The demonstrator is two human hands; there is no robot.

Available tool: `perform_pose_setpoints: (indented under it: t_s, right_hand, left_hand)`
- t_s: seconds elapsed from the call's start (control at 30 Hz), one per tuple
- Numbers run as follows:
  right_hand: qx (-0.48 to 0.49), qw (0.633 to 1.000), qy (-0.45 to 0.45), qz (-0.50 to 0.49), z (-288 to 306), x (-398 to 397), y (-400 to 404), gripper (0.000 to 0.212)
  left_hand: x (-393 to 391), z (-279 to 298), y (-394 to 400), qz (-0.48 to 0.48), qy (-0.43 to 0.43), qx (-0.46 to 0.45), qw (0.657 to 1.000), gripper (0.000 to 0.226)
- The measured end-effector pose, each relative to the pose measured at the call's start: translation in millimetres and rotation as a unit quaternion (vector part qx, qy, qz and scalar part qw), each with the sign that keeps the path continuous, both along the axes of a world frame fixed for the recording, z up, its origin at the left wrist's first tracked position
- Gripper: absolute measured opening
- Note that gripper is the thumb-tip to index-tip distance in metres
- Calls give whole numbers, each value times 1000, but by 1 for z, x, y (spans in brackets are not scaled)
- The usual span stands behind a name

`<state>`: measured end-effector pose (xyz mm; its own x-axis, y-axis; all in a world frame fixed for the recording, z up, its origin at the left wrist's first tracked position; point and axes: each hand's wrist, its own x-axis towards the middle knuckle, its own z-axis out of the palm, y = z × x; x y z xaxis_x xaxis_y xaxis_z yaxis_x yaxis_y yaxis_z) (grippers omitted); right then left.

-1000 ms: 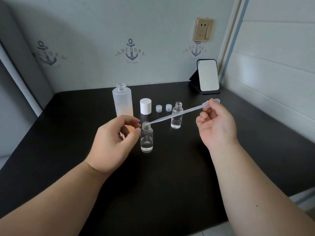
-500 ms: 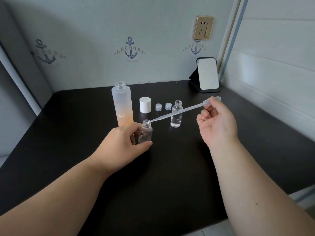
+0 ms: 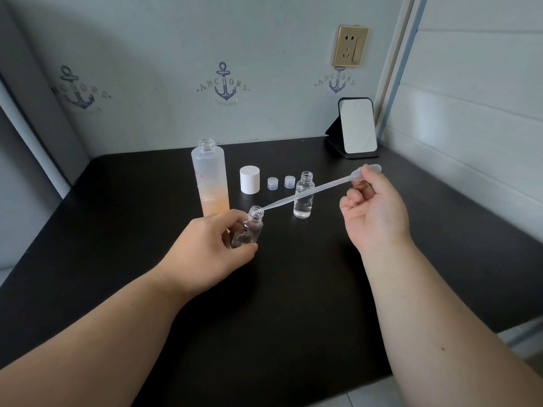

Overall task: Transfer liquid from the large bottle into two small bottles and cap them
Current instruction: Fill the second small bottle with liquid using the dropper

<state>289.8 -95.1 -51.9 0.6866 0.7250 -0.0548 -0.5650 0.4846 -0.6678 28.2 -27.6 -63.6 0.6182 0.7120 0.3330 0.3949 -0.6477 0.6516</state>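
My left hand point(image 3: 205, 245) grips a small clear bottle point(image 3: 249, 230), tilted to the right above the black table point(image 3: 293, 289). My right hand point(image 3: 373, 210) pinches the bulb of a plastic pipette point(image 3: 308, 193), whose tip sits in the tilted bottle's mouth. A second small bottle point(image 3: 303, 195) stands uncapped behind the pipette, with clear liquid in it. The large frosted bottle point(image 3: 210, 177) stands open behind my left hand, orange-tinted at its lower part. Its white cap point(image 3: 249, 179) and two small clear caps point(image 3: 272, 183) point(image 3: 289, 182) sit in a row beside it.
A small standing mirror point(image 3: 357, 127) is at the table's back right corner, near the wall. A wall socket point(image 3: 350, 46) is above it. The table's front edge runs just under my right forearm.
My left hand has closed round the near small bottle, lifted it and tilted it rightward. The pipette tip stays at its mouth. The right hand has barely moved.
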Motion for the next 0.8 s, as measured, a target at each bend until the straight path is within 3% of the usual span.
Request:
perform_pose_setpoints:
  t_s: [0.8]
  right_hand:
    - [-6,999,-49,-4,-5,3,0,16]
  left_hand:
    - [0,-4,3,7,-1,-1,1000,21]
